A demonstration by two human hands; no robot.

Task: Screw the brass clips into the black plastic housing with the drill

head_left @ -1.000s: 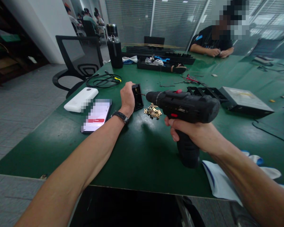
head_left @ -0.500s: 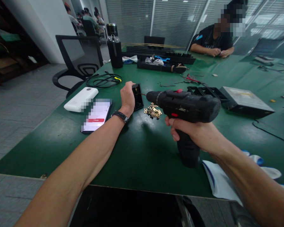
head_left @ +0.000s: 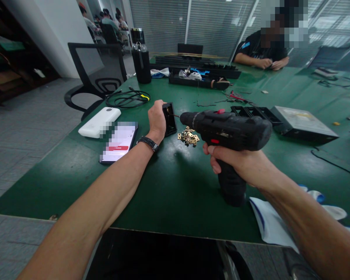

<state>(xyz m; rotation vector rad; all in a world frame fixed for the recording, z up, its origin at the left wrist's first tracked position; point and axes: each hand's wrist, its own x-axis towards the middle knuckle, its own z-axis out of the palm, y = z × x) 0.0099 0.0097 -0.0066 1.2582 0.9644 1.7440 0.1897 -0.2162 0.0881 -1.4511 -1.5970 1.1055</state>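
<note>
My right hand [head_left: 230, 159] is closed round the handle of a black cordless drill [head_left: 227, 128], which points left. Its thin bit reaches into the open side of a small black box-shaped part [head_left: 170, 120]; where the tip touches inside is too small to tell. That part stands on edge, gripped from the left by my left hand [head_left: 157, 120], whose fingertips are hidden behind it. A brass-coloured fitting shows within its upper half. Just below the drill's nose lies a pile of small brass-coloured metal pieces [head_left: 188, 137] on the green table [head_left: 175, 186].
A phone [head_left: 121, 142], a white power bank [head_left: 99, 122] and a coiled cable [head_left: 126, 99] lie left. At the back stand a dark bottle [head_left: 141, 62] and black trays [head_left: 198, 81]. A metal-topped box [head_left: 305, 124] and gloves [head_left: 272, 219] are right. Another person [head_left: 261, 52] sits opposite.
</note>
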